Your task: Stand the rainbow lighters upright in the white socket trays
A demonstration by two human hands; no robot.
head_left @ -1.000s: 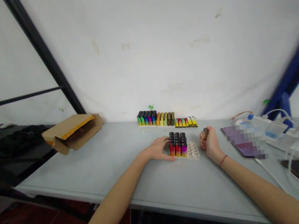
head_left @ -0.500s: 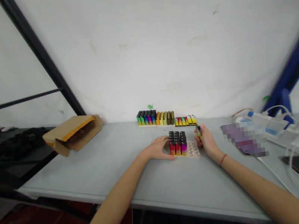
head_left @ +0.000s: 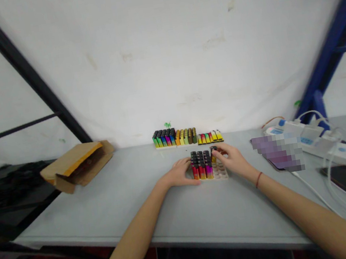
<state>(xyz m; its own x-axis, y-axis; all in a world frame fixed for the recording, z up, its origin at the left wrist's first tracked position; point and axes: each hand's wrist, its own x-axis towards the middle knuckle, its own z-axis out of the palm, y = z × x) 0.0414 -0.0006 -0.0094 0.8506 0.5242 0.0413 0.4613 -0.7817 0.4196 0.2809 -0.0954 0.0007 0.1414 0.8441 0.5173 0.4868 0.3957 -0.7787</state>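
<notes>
A white moulded tray (head_left: 221, 173) lies on the grey table, and a block of upright gradient-coloured disposable lighters (head_left: 201, 165) stands in its left part. My left hand (head_left: 179, 174) rests flat on the table, its fingers against the left side of that block, holding nothing. My right hand (head_left: 228, 159) is over the tray's right part, pinching a dark-topped lighter (head_left: 214, 154) at the block's back right corner. The lighter's lower end is hidden by my fingers and the block.
Farther back, by the wall, stand rows of coloured lighters (head_left: 174, 137) and a shorter yellow-red row (head_left: 210, 137). An open cardboard box (head_left: 77, 166) sits at the table's left end. A pixelated device (head_left: 277, 153), white power strips (head_left: 313, 142) and cables lie to the right.
My right hand has moved left from beside the tray to over it, bringing the lighter to the block's corner. My left hand stays in place. The view has tilted slightly.
</notes>
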